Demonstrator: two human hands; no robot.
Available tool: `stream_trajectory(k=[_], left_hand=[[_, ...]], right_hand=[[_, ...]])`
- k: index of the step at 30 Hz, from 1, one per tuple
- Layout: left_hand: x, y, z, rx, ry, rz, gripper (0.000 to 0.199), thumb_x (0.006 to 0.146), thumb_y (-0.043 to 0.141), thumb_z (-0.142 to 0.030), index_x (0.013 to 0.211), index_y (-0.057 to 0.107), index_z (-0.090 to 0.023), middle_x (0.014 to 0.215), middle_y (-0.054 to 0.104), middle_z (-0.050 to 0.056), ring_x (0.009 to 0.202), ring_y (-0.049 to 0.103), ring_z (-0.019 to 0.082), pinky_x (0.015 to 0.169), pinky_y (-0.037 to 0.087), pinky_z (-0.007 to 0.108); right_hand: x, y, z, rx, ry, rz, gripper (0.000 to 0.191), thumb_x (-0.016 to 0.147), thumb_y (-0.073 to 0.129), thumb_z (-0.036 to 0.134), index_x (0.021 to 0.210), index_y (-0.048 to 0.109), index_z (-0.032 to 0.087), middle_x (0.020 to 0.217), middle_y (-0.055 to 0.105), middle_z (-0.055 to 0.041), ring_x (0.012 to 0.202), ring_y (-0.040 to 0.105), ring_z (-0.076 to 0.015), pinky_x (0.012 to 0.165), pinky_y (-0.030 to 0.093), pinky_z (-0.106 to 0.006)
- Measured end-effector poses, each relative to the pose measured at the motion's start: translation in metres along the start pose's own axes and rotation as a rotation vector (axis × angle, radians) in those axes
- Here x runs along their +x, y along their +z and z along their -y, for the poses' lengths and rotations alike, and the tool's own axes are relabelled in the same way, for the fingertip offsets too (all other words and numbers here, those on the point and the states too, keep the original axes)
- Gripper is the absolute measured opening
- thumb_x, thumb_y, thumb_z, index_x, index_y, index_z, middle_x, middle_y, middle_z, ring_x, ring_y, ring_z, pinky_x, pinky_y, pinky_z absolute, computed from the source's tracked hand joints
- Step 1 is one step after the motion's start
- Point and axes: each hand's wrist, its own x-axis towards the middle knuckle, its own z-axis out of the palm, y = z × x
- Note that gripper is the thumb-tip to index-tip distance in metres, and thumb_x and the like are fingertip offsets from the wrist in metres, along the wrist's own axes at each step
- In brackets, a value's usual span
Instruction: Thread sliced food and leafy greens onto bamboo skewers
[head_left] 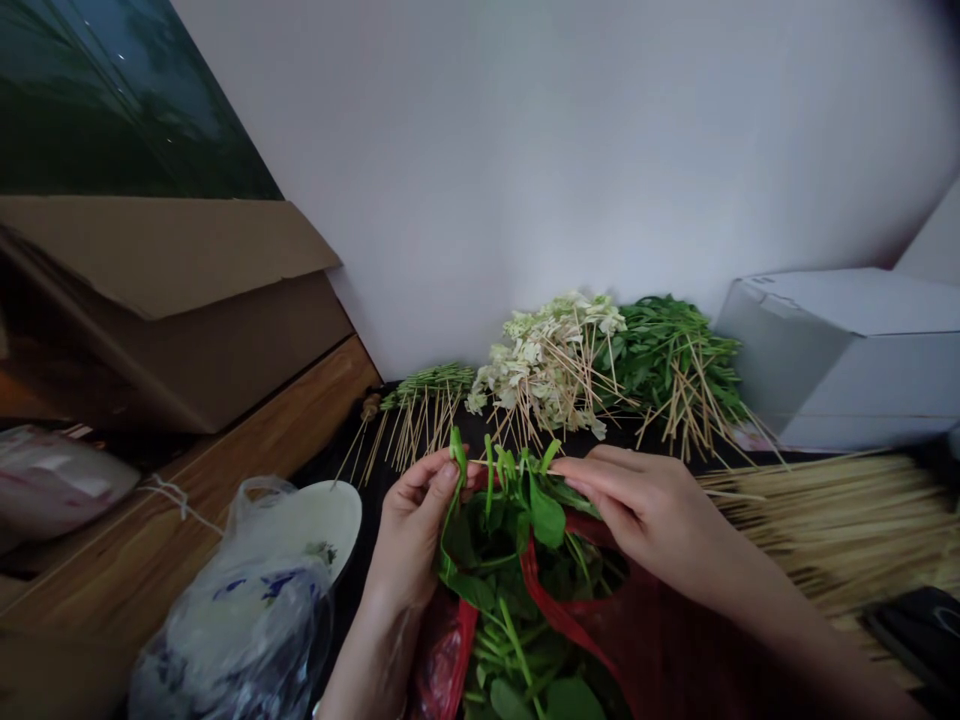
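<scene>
My left hand [418,515] pinches a green leafy stem [457,450] between thumb and fingers. In my right hand [637,490] a thin bamboo skewer [536,467] lies almost level, pointing left toward the stem. Several folded green stems with leaves [546,512] hang on the skewer between the two hands. Whether the skewer's tip enters the stem in my left hand I cannot tell. Right below both hands, a red plastic bag [592,625] stands open, full of loose leafy greens [517,650].
Skewered white-green leaves [536,350], dark green leaves [660,345] and thin green pieces [435,380] lie along the wall. Bare skewers [832,520] spread at right, near a white box [862,350]. At left are a white bowl [341,515], a clear plastic bag [240,630] and a cardboard box [187,340].
</scene>
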Motion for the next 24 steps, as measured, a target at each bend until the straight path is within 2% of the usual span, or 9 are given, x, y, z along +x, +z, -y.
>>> stream_trajectory(k=[10, 19, 24], left_hand=[[-0.0007, -0.0043, 0.0051, 0.057, 0.006, 0.001, 0.035, 0.066, 0.092, -0.037, 0.094, 0.081, -0.019, 0.085, 0.082, 0.008, 0.073, 0.077, 0.02, 0.07, 0.061, 0.027], [0.0007, -0.007, 0.0053, 0.057, -0.007, -0.016, 0.03, 0.068, 0.091, -0.032, 0.093, 0.082, -0.021, 0.087, 0.083, 0.007, 0.074, 0.077, 0.019, 0.071, 0.06, 0.026], [-0.0004, -0.0079, 0.0053, 0.082, -0.023, 0.036, 0.026, 0.068, 0.091, -0.033, 0.088, 0.083, -0.02, 0.084, 0.082, 0.007, 0.073, 0.076, 0.019, 0.071, 0.06, 0.027]], right_hand=[[0.0001, 0.0021, 0.0003, -0.014, -0.009, -0.003, 0.035, 0.097, 0.045, 0.007, 0.119, 0.069, 0.02, 0.092, 0.069, -0.0051, 0.075, 0.063, -0.0143, 0.069, 0.051, -0.027], [0.0, 0.0002, 0.0007, -0.027, -0.009, 0.009, 0.036, 0.097, 0.044, 0.006, 0.117, 0.07, 0.021, 0.095, 0.071, -0.0061, 0.077, 0.064, -0.0151, 0.071, 0.052, -0.028], [-0.0001, -0.0001, 0.0019, -0.019, -0.002, 0.027, 0.036, 0.097, 0.043, 0.007, 0.117, 0.07, 0.021, 0.095, 0.071, -0.0058, 0.078, 0.064, -0.0153, 0.071, 0.051, -0.029]])
